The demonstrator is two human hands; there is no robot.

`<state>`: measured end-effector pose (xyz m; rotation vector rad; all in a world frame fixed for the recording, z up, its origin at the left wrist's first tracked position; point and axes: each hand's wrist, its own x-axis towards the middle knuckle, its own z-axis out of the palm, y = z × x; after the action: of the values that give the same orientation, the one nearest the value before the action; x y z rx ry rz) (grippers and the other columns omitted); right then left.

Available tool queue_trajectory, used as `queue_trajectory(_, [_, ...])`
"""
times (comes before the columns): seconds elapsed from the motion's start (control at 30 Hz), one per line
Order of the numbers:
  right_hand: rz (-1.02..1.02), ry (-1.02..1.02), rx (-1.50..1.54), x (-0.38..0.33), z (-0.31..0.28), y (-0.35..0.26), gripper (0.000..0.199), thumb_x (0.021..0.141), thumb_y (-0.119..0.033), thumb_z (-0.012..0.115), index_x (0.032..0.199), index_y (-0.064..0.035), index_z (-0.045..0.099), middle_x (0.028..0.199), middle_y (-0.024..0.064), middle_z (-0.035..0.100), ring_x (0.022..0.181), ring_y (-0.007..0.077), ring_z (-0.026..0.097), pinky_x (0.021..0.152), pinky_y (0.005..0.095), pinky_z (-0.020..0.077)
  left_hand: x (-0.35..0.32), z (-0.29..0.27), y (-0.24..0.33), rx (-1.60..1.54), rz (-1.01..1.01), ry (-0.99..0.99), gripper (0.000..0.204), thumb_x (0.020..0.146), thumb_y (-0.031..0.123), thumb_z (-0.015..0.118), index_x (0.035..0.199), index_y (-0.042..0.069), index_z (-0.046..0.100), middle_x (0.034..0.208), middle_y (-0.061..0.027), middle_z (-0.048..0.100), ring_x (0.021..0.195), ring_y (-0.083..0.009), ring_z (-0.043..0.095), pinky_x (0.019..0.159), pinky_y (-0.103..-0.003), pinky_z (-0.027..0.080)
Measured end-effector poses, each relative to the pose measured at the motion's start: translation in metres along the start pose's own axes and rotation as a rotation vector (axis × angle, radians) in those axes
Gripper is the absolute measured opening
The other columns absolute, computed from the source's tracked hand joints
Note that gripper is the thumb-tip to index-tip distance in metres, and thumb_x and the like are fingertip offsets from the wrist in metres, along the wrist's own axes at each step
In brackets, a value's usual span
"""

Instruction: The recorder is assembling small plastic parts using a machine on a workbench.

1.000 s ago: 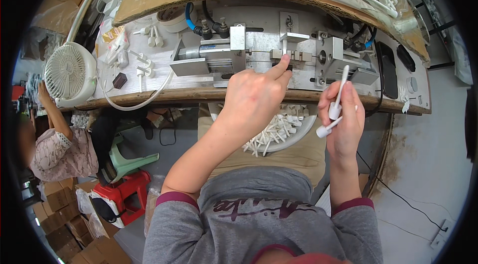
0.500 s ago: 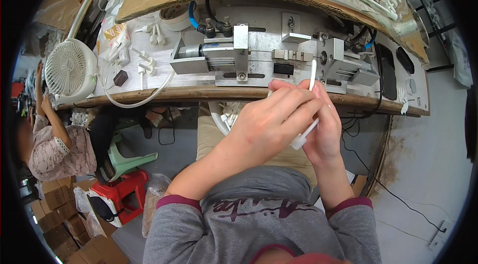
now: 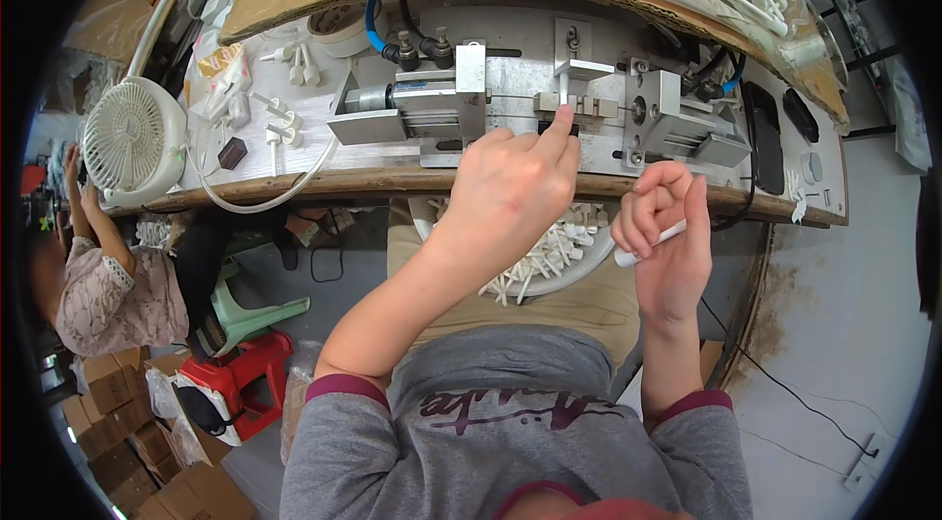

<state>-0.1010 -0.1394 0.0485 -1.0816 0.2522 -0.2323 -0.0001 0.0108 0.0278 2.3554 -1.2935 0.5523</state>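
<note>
White stem point(image 3: 564, 88) at the metal block point(image 3: 599, 107) on the bench point(image 3: 368, 184), the left hand's point(image 3: 518, 175) extended index fingertip at its near end; the other fingers curl, their grip hidden. The right hand's point(image 3: 672, 260) fingers close loosely round another white piece point(image 3: 628, 257).

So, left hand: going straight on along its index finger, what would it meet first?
The left hand would likely meet the upright white piece first, perhaps already touching; depth is unclear. The metal bracket seems next.
</note>
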Motion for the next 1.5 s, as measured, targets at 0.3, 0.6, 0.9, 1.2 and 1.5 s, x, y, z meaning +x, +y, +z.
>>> queue_trajectory(0.3, [-0.209,0.127,0.145,0.015,0.003,-0.007,0.052,0.108,-0.048,0.026,0.075,-0.0102,0.037,0.073,-0.0007,0.035,0.065,0.0099,0.032,0.06,0.0251,0.0295,0.004,-0.015,0.002,-0.218,-0.079,0.006,0.034,0.074,0.022,0.079,0.104,0.007,0.071,0.114,-0.0083,0.071,0.078,-0.0236,0.07,0.067,-0.032,0.055])
queue_trajectory(0.6, [-0.173,-0.076,0.195,0.037,0.037,-0.013,0.042,0.109,-0.039,0.037,0.081,-0.0091,0.045,0.069,-0.002,0.037,0.062,0.0087,0.032,0.058,0.0241,0.0314,-0.001,-0.038,0.026,-0.706,0.051,0.192,0.031,0.074,0.006,0.08,0.104,0.004,0.073,0.098,-0.0101,0.07,0.082,-0.0231,0.069,0.07,-0.032,0.058])
queue_trajectory(0.9, [-0.858,0.086,-1.414,0.163,0.019,-0.101,0.043,0.078,-0.03,0.079,0.111,-0.0045,0.068,0.099,0.005,0.067,0.069,0.0112,0.054,0.062,0.0263,0.0483,-0.01,-0.029,0.004,-0.329,-0.143,0.18,0.027,0.075,0.009,0.079,0.1,0.003,0.071,0.111,-0.0093,0.07,0.078,-0.0212,0.069,0.066,-0.031,0.056])
queue_trajectory(1.2, [-0.107,-0.249,-1.983,0.237,0.056,-0.127,0.061,0.071,-0.041,0.081,0.115,0.0,0.068,0.109,0.0232,0.069,0.101,0.0307,0.067,0.087,0.0407,0.0535,-0.004,0.004,-0.003,-0.069,-0.085,0.023,0.027,0.071,0.014,0.08,0.095,0.006,0.071,0.121,-0.0065,0.07,0.061,-0.0207,0.066,0.06,-0.031,0.053])
queue_trajectory(1.5, [-0.821,-0.246,-1.781,0.231,0.015,-0.123,0.028,0.078,-0.007,0.07,0.104,0.0017,0.064,0.089,0.0163,0.066,0.079,0.0312,0.067,0.073,0.0421,0.0523,-0.006,0.006,-0.006,-0.143,-0.116,0.002,0.027,0.072,0.016,0.079,0.096,0.008,0.072,0.123,-0.0041,0.069,0.06,-0.0217,0.066,0.06,-0.031,0.053])
